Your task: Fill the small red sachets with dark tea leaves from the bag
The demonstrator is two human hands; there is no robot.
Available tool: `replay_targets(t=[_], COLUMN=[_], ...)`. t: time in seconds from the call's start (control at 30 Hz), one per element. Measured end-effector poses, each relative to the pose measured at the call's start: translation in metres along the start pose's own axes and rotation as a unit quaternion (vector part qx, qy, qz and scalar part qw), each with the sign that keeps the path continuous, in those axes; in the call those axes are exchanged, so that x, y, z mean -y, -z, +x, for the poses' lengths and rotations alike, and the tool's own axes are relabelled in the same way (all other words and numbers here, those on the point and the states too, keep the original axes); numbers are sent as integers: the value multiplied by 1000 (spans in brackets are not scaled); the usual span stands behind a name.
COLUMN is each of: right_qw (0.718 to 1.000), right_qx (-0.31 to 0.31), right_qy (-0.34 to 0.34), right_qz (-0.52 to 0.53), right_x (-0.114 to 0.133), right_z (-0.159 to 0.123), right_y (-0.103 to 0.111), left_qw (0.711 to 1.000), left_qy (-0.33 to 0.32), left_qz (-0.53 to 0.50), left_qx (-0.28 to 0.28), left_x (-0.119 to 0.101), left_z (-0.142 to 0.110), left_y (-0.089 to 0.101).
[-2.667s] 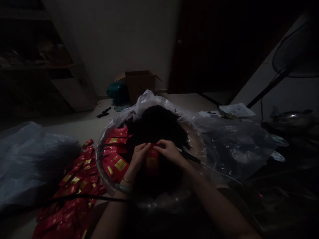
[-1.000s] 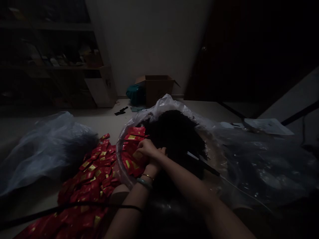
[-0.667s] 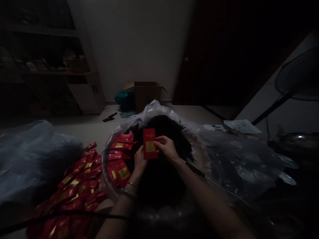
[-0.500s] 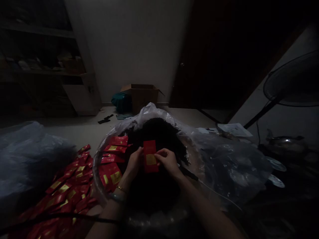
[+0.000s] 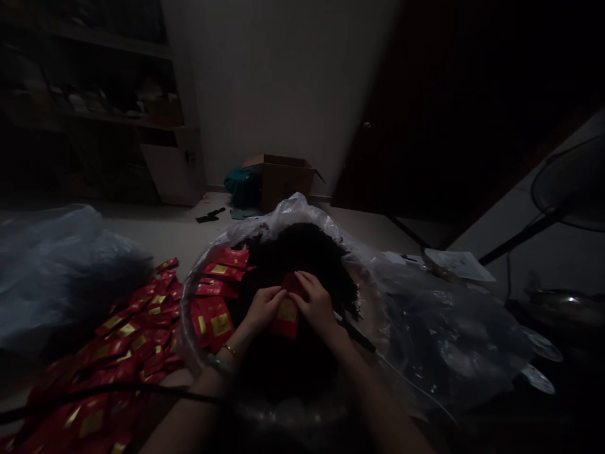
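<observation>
A red packet (image 5: pixel 285 326) with a gold label is held between my two hands, above a heap of dark loose leaves (image 5: pixel 302 249) in a plastic-lined round container (image 5: pixel 185 315). My left hand (image 5: pixel 263 309) is closed on the packet's left upper side. My right hand (image 5: pixel 314 304) pinches it from the right, fingers across its upper part, so the top edge is partly hidden. More red packets (image 5: pixel 218 315) lie at the left inside the container. A black-handled tool (image 5: pixel 357 333) with a pale cord rests at the right of the heap.
Many red packets (image 5: pixel 137 340) are piled outside the container to the left, beside a large clear plastic bag (image 5: pixel 57 271). Plastic sheeting (image 5: pixel 454 334) spreads to the right. Beyond are a cardboard box (image 5: pixel 286 183), a teal bag (image 5: pixel 242 186) and a fan (image 5: pixel 574 183).
My right hand has moved up and over the packet's upper part, and my left fingers have come onto it too. The packet's top is now covered. The camera view has shifted slightly left.
</observation>
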State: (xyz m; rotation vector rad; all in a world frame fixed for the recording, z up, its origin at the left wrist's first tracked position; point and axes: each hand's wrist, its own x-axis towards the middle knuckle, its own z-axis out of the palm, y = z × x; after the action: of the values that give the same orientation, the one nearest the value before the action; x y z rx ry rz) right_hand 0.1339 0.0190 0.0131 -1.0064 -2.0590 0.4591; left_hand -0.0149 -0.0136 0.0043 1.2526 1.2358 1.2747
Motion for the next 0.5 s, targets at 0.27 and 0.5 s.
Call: replay_targets(t=[0.27, 0.5], right_qw=[988, 997], right_qx=[-124, -82], right_qy=[45, 2], right_qz=[-77, 1], right_x=[-5, -9], right_z=[-4, -2], right_y=[-2, 0], left_qw=[1000, 996], left_qy=[26, 79], left_qz=[-17, -48], left_qx=[2, -3], left_x=[11, 13], left_z=[3, 4], left_y=[-1, 2])
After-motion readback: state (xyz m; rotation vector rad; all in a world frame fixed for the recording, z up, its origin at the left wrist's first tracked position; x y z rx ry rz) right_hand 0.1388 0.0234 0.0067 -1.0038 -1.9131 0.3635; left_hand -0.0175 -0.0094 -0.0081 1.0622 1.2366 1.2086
